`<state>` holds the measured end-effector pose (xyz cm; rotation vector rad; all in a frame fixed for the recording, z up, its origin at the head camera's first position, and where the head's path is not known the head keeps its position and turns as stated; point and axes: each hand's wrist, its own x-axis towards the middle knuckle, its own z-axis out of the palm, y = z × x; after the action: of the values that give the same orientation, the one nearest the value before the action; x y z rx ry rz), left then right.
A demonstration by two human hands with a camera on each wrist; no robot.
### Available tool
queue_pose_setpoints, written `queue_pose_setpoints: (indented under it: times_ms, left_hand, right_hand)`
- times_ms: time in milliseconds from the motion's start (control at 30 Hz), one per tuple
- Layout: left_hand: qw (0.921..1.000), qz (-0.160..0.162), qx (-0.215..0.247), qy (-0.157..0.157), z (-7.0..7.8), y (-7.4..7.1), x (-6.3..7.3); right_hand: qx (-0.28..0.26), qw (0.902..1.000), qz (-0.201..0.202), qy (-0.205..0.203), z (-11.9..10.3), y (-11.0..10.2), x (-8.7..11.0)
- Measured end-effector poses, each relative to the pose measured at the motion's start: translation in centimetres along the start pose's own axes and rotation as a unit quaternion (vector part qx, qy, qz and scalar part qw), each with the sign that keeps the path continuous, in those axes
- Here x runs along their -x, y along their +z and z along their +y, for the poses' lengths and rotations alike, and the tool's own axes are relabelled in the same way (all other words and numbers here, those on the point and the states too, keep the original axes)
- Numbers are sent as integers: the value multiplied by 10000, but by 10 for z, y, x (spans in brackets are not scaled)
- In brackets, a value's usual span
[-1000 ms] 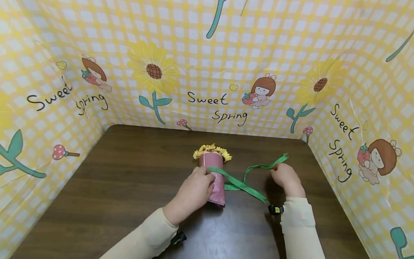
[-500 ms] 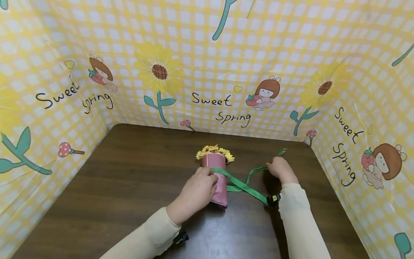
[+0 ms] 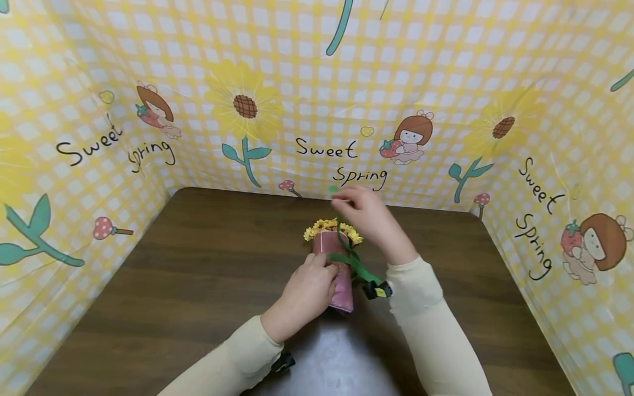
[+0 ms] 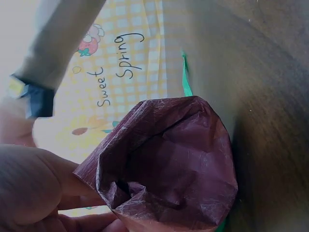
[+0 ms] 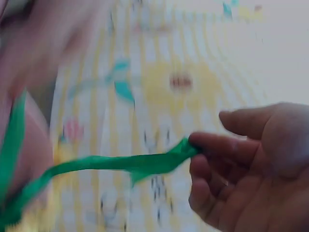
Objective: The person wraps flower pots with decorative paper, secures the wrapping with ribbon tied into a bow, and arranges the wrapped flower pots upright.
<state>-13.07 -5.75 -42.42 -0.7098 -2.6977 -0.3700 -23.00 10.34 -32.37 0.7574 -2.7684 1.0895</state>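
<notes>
A small bouquet of yellow flowers (image 3: 325, 224) in a pink paper wrap (image 3: 342, 294) lies on the dark wood table, blooms toward the back. My left hand (image 3: 307, 289) holds it from the left, fingers over the wrap where a green ribbon (image 3: 364, 272) crosses. The left wrist view shows the open lower end of the wrapping paper (image 4: 174, 169), with a ribbon tail (image 4: 186, 77) beyond it. Above the blooms, my right hand (image 3: 364, 212) is raised. Its fingers hold one ribbon end (image 5: 159, 162), the index fingertip at it and the thumb apart; the ribbon stretches back to the bouquet.
The brown table (image 3: 198, 275) extends around the bouquet on both sides. A yellow checked cloth (image 3: 297, 110) with printed flowers and lettering walls in the back, left and right. Black wrist devices, such as the right one (image 3: 377, 290), sit under both forearms.
My right hand has swung from the right side of the table leftward and up over the blooms, bringing the ribbon end along. The left hand keeps its place on the bouquet.
</notes>
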Motion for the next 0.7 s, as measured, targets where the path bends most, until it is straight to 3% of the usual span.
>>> queue_pose_setpoints:
  times_ms: [100, 200, 267, 333, 400, 500, 600, 700]
  left_hand:
    - [9993, 322, -43, 174, -2, 3, 0]
    - [9974, 605, -189, 352, -4, 5, 1]
    - [9967, 672, -228, 402, -4, 6, 2]
    - [9965, 694, -172, 432, -4, 6, 2]
    - [9967, 696, -27, 412, -4, 5, 2]
    - [9978, 544, 151, 340, -5, 2, 1]
    - [9996, 154, 200, 140, -6, -1, -1]
    - [9996, -197, 214, -68, -10, -3, -5]
  right_hand:
    - [12, 9933, -744, -887, -32, 21, -7]
    - [276, 9734, -1555, -1662, -53, 35, -6]
    - [608, 9623, -1794, -1952, -60, 37, -1]
    - [916, 9608, -1688, -2002, -62, 34, 6]
    - [1070, 9663, -1361, -1903, -58, 28, 14]
    - [890, 9776, -849, -1706, -44, 19, 30]
    - [701, 9880, -384, -1323, -24, 16, 47]
    - [648, 9958, -116, -642, -3, 21, 61]
